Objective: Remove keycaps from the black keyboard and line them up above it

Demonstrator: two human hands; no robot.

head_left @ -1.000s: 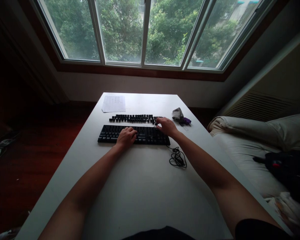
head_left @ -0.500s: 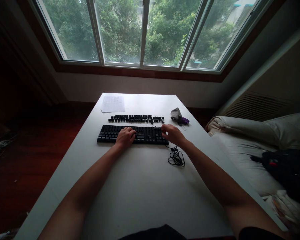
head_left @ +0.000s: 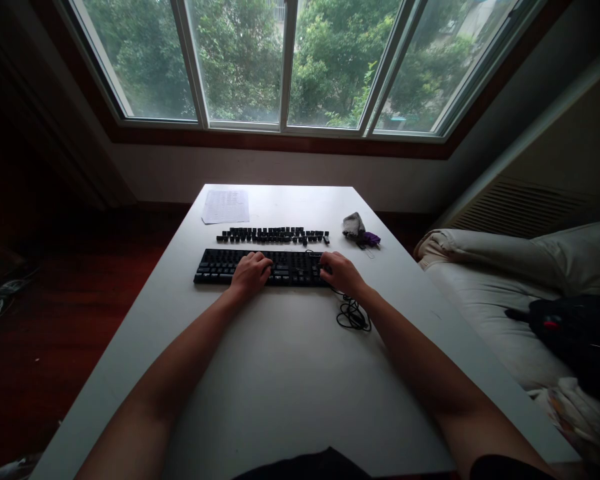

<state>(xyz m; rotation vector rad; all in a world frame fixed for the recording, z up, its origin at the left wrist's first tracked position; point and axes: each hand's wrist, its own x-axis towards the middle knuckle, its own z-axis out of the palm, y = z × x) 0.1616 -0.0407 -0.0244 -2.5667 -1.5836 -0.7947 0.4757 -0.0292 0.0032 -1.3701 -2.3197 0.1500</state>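
Head view: one keyboard, one coiled cable, one cloth bundle, black keycaps in two rough rows (too small for me to count). Left hand curls over the keyboard's middle, hiding keys; right hand, fingers bunched narrow, covers its right end. Can't tell whether either grips anything. Keyboard: long, black, lying on the white table nearer than the keycaps; legends unreadable.

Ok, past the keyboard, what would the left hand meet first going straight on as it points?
Probably the loose keys lined up just beyond the keyboard, if the left hand moves low; its height is hard to judge.
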